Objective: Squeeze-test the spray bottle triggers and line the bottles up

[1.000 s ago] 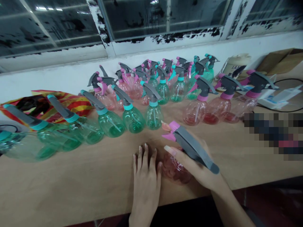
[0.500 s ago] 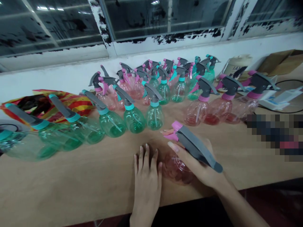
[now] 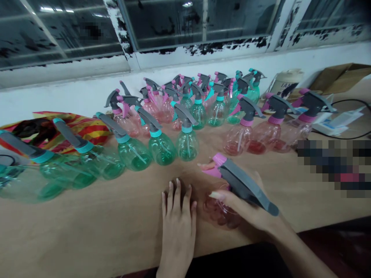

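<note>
The two hands were apart. The right hand (image 3: 249,211) was wrapped round the neck of a pink spray bottle (image 3: 242,181), near the front edge of the desk (image 3: 72,220), thumb on the near side; a fingertip showed beside the trigger. This grip probably served to command bottle and trigger together. Whether the base touched the desk could not be confirmed. The left hand (image 3: 178,222) lay flat beside it, fingers slightly spread, holding nothing, apparently for support. Green bottles (image 3: 162,150) ran in a row from the left edge; three pink bottles (image 3: 265,135) stood towards the right edge, presumably sorted by colour. A mixed cluster of bottles (image 3: 198,114) occupied the back edge, colours intermingled.
</note>
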The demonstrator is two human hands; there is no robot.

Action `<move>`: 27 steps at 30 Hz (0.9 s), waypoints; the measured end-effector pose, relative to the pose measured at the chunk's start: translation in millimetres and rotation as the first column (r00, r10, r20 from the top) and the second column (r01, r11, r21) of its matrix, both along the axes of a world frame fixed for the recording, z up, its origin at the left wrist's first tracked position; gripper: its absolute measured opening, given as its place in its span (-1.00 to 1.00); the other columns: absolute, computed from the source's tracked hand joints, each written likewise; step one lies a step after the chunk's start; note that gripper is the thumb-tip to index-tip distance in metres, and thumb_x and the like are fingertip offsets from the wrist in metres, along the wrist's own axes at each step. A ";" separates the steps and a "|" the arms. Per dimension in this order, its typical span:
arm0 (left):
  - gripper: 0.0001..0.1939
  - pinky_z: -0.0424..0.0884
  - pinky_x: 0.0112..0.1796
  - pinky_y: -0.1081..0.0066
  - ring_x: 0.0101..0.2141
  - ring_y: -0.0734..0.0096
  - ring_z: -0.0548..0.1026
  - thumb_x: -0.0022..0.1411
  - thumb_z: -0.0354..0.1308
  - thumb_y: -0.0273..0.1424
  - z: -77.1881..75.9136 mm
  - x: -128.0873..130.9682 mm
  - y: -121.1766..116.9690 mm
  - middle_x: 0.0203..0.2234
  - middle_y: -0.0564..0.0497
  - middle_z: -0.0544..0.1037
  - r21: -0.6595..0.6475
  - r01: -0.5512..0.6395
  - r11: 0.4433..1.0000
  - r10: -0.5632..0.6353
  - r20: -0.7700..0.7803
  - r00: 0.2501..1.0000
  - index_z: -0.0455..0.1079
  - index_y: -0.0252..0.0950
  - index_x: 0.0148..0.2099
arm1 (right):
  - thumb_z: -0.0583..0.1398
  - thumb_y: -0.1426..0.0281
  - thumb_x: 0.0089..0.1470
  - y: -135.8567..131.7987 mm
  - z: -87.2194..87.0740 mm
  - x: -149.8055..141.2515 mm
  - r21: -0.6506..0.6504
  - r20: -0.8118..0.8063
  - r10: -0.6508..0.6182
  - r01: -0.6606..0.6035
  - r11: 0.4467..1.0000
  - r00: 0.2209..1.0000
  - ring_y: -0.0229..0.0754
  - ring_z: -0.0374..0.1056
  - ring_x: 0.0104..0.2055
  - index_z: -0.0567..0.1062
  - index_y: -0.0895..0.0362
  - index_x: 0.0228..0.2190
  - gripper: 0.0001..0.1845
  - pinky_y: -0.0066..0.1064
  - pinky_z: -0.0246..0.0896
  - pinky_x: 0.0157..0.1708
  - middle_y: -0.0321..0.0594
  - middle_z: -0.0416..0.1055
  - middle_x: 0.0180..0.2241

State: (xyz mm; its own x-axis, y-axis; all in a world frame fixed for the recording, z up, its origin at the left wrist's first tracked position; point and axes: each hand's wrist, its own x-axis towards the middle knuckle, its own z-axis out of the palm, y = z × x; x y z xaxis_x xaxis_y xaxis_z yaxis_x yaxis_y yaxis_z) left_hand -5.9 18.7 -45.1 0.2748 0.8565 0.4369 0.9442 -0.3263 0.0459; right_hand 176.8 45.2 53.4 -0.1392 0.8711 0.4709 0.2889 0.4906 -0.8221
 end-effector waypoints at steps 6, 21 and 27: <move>-0.61 0.23 0.15 -0.15 0.26 -0.06 0.19 0.42 -0.09 -0.43 -4.1 2.2 2.5 0.21 -0.29 0.34 0.036 -0.004 0.999 0.004 0.012 1.000 0.29 -0.37 0.22 | 0.37 0.18 -0.07 -0.8 -8.6 9.0 -0.076 -0.033 0.059 -0.061 0.995 0.998 -0.17 0.43 -0.58 0.51 -0.09 -0.09 -0.55 -0.39 0.39 -0.61 -0.40 0.50 -0.50; -0.62 0.25 0.13 -0.16 0.24 -0.09 0.24 0.41 -0.07 -0.40 -5.9 1.2 4.2 0.21 -0.34 0.33 0.074 0.011 0.997 -0.013 0.026 1.000 0.31 -0.39 0.19 | 0.40 -0.05 -0.24 -25.7 -16.7 42.2 -0.034 0.254 -0.101 0.113 0.993 0.962 0.18 0.27 0.20 0.13 -0.07 0.24 0.07 0.05 0.27 0.10 -0.06 0.30 0.20; -0.62 0.27 0.11 -0.16 0.22 -0.12 0.27 0.39 -0.02 -0.40 -8.0 0.5 6.6 0.19 -0.33 0.35 0.088 0.016 0.996 -0.019 0.032 0.999 0.34 -0.38 0.18 | 0.34 -0.02 -0.09 -36.3 -16.7 36.4 0.083 0.460 -0.214 0.198 0.977 0.862 0.07 0.42 -0.05 0.30 0.01 0.05 -0.27 -0.04 0.41 -0.09 -0.12 0.44 -0.09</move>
State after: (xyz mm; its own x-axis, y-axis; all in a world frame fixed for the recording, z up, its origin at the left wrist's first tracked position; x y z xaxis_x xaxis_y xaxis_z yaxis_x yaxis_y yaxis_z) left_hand -5.4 25.2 -53.1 0.2737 0.8096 0.5192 0.9367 -0.3470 0.0474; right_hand 213.2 8.9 36.7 -0.1670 0.8896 0.4251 0.7299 0.4014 -0.5532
